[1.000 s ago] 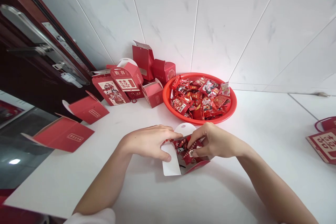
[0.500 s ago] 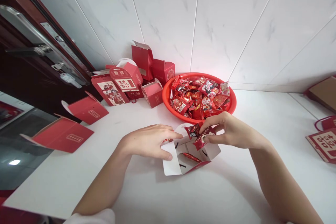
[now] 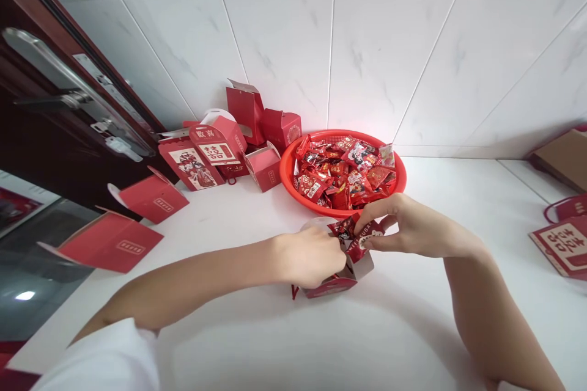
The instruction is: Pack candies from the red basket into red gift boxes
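My right hand (image 3: 389,226) pinches red wrapped candies (image 3: 362,243) over the right side of a small open box (image 3: 334,286). Over the box's left part and opening lies my left hand (image 3: 312,256), back up, with its fingers curled and their tips hidden near the candies; what they hold, if anything, cannot be seen. A red cord (image 3: 294,292) sticks out at the box's lower left. Just behind stands a red oval basket (image 3: 285,180) heaped with wrapped candies (image 3: 339,171).
Several red boxes (image 3: 220,146) stand against the tiled wall. Two open red boxes (image 3: 121,241) are at the table's left edge, near a dark door (image 3: 55,134) with a metal handle. A red box (image 3: 562,244) and a brown carton (image 3: 564,159) are at the right.
My left hand has moved right, from the box's left flap to over its opening, and its fingers have curled in. My right hand still has the candies. The view has shifted slightly.
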The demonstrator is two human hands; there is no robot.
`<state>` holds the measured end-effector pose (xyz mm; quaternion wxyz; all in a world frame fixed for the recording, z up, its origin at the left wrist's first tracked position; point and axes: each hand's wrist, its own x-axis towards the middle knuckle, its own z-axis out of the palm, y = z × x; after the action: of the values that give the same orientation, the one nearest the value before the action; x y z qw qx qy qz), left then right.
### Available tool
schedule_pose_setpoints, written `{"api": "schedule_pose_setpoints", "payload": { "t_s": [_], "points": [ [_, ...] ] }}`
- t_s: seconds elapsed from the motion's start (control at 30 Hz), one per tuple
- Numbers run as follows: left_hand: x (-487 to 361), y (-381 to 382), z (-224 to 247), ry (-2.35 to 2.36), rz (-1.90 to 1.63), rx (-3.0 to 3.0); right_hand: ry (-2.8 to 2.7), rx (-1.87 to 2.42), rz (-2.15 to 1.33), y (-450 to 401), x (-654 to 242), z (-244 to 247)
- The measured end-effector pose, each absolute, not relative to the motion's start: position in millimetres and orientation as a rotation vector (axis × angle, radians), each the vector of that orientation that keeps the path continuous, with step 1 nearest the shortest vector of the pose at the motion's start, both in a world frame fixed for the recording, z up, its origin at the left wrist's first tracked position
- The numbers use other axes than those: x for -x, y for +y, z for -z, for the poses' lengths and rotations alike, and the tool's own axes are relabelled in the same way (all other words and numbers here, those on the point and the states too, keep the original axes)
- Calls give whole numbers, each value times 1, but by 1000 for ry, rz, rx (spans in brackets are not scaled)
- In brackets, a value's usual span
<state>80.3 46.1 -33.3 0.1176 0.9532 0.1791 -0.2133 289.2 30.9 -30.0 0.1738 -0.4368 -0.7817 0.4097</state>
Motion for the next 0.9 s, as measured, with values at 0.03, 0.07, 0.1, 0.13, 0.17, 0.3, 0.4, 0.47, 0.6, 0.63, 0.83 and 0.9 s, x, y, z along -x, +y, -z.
{"api": "schedule_pose_setpoints", "payload": {
  "t_s": [0.03, 0.07, 0.1, 0.13, 0.17, 0.3, 0.4, 0.47, 0.6, 0.63, 0.83, 0.9],
  "points": [
    [-86, 46, 37, 498, 720, -2801, -2239, 1250, -1152, 31, -289, 30],
    [-91, 46, 41, 478, 810, -2818, -2261, 1263, -1141, 31, -288, 31],
    [-95, 47, 45, 460, 872, -2839, -2276, 1276, -1130, 31, -288, 31],
    [-97, 48, 48, 460, 866, -2862, -2285, 1284, -1124, 30, -288, 32],
    [-98, 49, 50, 457, 840, -2882, -2293, 1283, -1123, 30, -287, 32],
    [-96, 60, 49, 421, 793, -2859, -2291, 1285, -1122, 29, -286, 30],
    [-92, 68, 47, 423, 879, -2720, -2286, 1303, -1115, 30, -285, 30],
    [-92, 68, 51, 427, 915, -2636, -2291, 1296, -1119, 30, -284, 30],
    [-92, 58, 61, 520, 872, -2702, -2317, 1279, -1109, 30, -284, 33],
    [-92, 55, 61, 561, 838, -2750, -2326, 1282, -1102, 29, -285, 33],
    [-88, 57, 57, 628, 861, -2755, -2350, 1318, -1088, 30, -285, 33],
    [-87, 63, 63, 618, 852, -2718, -2346, 1311, -1095, 29, -284, 33]
  ]
}}
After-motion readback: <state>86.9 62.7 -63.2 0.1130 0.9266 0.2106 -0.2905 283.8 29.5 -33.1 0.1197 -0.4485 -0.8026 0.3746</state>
